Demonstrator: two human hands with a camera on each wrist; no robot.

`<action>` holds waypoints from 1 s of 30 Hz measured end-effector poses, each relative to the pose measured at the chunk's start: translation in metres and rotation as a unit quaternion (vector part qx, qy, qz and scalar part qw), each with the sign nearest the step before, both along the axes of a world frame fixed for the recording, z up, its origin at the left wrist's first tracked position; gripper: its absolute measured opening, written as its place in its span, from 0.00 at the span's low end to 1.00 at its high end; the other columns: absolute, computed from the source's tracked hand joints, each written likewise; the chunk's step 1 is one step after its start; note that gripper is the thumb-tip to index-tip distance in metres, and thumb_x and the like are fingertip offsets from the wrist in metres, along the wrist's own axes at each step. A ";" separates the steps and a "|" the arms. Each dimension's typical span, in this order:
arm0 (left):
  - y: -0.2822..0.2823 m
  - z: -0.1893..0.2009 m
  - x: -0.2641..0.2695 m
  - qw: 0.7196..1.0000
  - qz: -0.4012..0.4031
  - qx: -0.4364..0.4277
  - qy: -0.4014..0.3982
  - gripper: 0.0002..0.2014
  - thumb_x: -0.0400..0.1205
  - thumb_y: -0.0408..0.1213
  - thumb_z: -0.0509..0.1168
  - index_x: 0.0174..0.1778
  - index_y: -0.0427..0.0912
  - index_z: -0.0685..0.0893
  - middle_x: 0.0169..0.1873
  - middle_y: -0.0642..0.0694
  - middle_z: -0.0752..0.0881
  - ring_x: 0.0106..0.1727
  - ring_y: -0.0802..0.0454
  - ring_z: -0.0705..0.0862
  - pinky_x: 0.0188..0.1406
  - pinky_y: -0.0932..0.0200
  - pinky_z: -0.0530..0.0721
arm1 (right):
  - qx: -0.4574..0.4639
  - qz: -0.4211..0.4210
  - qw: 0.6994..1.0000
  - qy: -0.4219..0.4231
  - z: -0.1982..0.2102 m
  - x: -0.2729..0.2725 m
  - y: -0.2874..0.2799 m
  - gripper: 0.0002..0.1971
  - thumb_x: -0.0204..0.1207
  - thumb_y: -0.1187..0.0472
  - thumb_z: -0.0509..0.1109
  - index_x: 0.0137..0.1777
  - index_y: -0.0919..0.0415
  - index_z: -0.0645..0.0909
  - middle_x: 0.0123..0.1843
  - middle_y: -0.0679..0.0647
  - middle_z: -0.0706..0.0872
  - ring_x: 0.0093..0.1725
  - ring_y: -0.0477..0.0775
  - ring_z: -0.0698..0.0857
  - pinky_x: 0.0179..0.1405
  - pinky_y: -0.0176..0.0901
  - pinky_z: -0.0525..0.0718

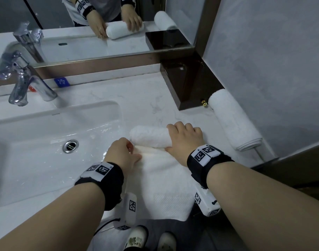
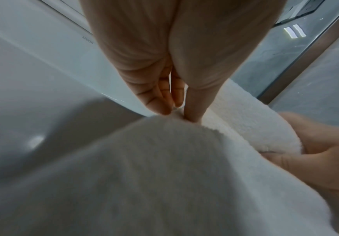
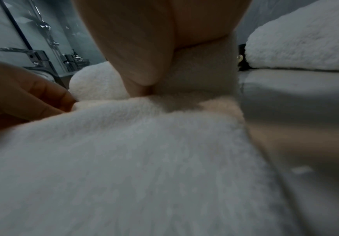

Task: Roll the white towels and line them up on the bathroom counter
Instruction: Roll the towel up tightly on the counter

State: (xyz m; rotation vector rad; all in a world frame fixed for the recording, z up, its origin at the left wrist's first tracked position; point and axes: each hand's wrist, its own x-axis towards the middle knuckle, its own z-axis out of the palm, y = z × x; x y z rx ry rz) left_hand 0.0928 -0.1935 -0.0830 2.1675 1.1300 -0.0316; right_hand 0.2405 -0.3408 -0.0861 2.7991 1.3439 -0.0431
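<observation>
A half-rolled white towel [image 1: 151, 136] is held on the marble counter [image 1: 137, 98] beside the sink [image 1: 46, 127]: its right end is gripped by the right hand [image 1: 184, 140], its left edge pinched by the left hand [image 1: 122, 153]; a finished rolled towel [image 1: 233, 120] lies along the wall

Left hand [image 2: 164, 63]: we pinch the white towel [image 2: 164, 175] edge — fingertips [image 2: 162, 110] against thumb.
Right hand [image 2: 316, 159]: grips the rolled end.
Sink [image 2: 53, 71]: beside us.
</observation>
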 end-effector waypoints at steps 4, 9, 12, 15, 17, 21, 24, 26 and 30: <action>0.003 0.001 -0.001 0.997 0.027 -0.047 -0.051 0.30 0.73 0.40 0.76 0.70 0.45 0.75 0.57 0.48 0.82 0.51 0.50 0.84 0.48 0.56 0.80 | -0.003 -0.009 1.000 -0.002 0.000 0.000 0.001 0.28 0.72 0.37 0.68 0.67 0.49 0.66 0.59 0.49 0.74 0.55 0.57 0.74 0.51 0.52 0.68; 0.007 0.008 0.006 0.992 0.004 -0.056 -0.117 0.36 0.76 0.47 0.75 0.79 0.44 0.70 0.68 0.49 0.79 0.62 0.51 0.83 0.65 0.53 0.79 | 0.003 -0.040 0.999 -0.009 0.001 -0.006 0.001 0.31 0.70 0.37 0.69 0.69 0.42 0.63 0.67 0.49 0.68 0.63 0.58 0.68 0.59 0.63 0.62; 0.012 0.013 0.011 0.992 -0.015 -0.051 -0.113 0.29 0.77 0.48 0.73 0.74 0.47 0.76 0.63 0.52 0.82 0.62 0.51 0.82 0.64 0.55 0.77 | 0.020 -0.107 0.994 0.015 0.002 -0.009 -0.005 0.34 0.66 0.35 0.70 0.70 0.38 0.60 0.73 0.50 0.58 0.69 0.58 0.60 0.64 0.64 0.59; 0.016 0.016 0.017 0.994 -0.029 -0.031 -0.097 0.09 0.77 0.47 0.72 0.40 0.59 0.76 0.45 0.51 0.80 0.47 0.50 0.79 0.51 0.52 0.76 | 0.129 -0.221 0.958 0.128 -0.003 -0.012 -0.020 0.42 0.63 0.41 0.77 0.74 0.44 0.59 0.72 0.51 0.55 0.70 0.57 0.59 0.68 0.53 0.68; 0.017 0.017 0.021 0.996 -0.036 -0.020 -0.082 0.18 0.76 0.46 0.70 0.31 0.54 0.66 0.35 0.49 0.75 0.38 0.48 0.73 0.40 0.53 0.71 | 0.216 -0.282 0.907 0.227 -0.005 -0.012 -0.029 0.48 0.64 0.50 0.81 0.78 0.49 0.55 0.74 0.50 0.53 0.73 0.56 0.63 0.71 0.48 0.73; 0.018 0.018 0.026 0.995 -0.037 -0.006 -0.090 0.18 0.78 0.44 0.69 0.30 0.42 0.67 0.26 0.47 0.69 0.29 0.48 0.67 0.27 0.54 0.63 | 0.310 -0.373 0.814 0.319 -0.005 -0.009 -0.040 0.50 0.63 0.58 0.82 0.82 0.51 0.56 0.78 0.50 0.68 0.74 0.53 0.73 0.72 0.47 0.74; 0.020 0.019 0.030 0.995 -0.031 -0.018 -0.097 0.18 0.78 0.43 0.68 0.30 0.41 0.67 0.25 0.46 0.68 0.29 0.47 0.67 0.27 0.53 0.63 | 0.394 -0.359 0.773 0.344 -0.005 -0.012 -0.047 0.28 0.65 0.62 0.79 0.65 0.47 0.78 0.56 0.41 0.87 0.56 0.45 0.86 0.58 0.43 0.84; 0.021 0.019 0.033 0.994 -0.023 -0.024 -0.101 0.18 0.78 0.43 0.68 0.30 0.38 0.69 0.25 0.44 0.69 0.28 0.47 0.67 0.27 0.52 0.63 | 0.417 -0.345 0.760 0.360 -0.004 -0.014 -0.049 0.19 0.68 0.63 0.77 0.57 0.47 0.82 0.48 0.40 0.89 0.49 0.42 0.88 0.52 0.41 0.86; 0.020 0.019 0.038 0.994 -0.033 -0.035 -0.099 0.18 0.78 0.45 0.68 0.38 0.30 0.78 0.30 0.37 0.80 0.33 0.39 0.77 0.33 0.49 0.73 | 0.432 -0.349 0.745 0.369 -0.003 -0.016 -0.048 0.17 0.73 0.61 0.74 0.60 0.45 0.80 0.45 0.40 0.88 0.46 0.40 0.87 0.45 0.33 0.83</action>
